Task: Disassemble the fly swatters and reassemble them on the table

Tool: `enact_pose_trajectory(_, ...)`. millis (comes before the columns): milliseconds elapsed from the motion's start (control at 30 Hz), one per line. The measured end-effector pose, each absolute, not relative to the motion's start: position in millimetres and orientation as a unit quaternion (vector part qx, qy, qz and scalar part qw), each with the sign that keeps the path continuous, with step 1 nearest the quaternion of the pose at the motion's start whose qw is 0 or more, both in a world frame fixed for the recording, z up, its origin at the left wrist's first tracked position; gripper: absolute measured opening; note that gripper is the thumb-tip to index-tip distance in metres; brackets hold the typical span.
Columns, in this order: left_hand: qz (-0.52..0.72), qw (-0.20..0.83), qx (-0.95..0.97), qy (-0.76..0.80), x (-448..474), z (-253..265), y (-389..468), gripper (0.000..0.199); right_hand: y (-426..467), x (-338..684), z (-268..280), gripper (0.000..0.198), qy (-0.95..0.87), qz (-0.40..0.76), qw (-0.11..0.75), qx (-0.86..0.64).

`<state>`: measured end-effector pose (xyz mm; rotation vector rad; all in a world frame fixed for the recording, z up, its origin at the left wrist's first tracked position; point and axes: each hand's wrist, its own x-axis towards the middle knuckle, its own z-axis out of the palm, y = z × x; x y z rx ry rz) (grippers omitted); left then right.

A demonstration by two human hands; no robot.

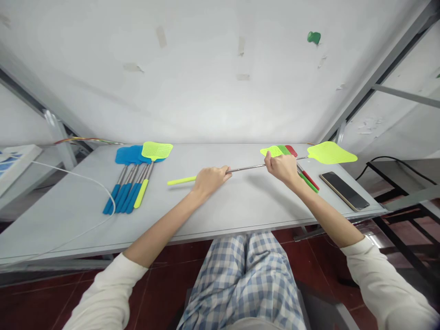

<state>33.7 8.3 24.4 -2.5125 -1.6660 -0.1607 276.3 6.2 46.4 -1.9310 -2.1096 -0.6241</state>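
A yellow-green fly swatter with a long extended metal rod is held crosswise above the table, its head to the right and its handle to the left. My left hand is closed around the rod near the handle. Farther along, my right hand grips the same rod closer to the head. Behind and below my right hand lie several more swatters, among them a red one and a green one, partly hidden by the hand. On the left, blue swatters lie side by side with a yellow-green swatter on top.
A smartphone lies at the right end of the grey table. A white cable loops over the table's left side. The white wall rises directly behind, with metal frame posts at both sides.
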Motion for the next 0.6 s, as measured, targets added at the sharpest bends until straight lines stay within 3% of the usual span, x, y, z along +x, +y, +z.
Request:
enact_pose_trajectory(400,-0.040,0.002,-0.884,-0.466,67.5,48.6,-10.5,0.037,-7.1,228.4,24.8,0.066,-0.753,-0.120,0.109,-0.637)
enact_pose_trajectory(600,-0.016,0.090,-0.850,-0.518,2.0,60.0,5.0,0.039,16.9,301.1,38.4,0.064,-0.718,-0.091,0.125,-0.679)
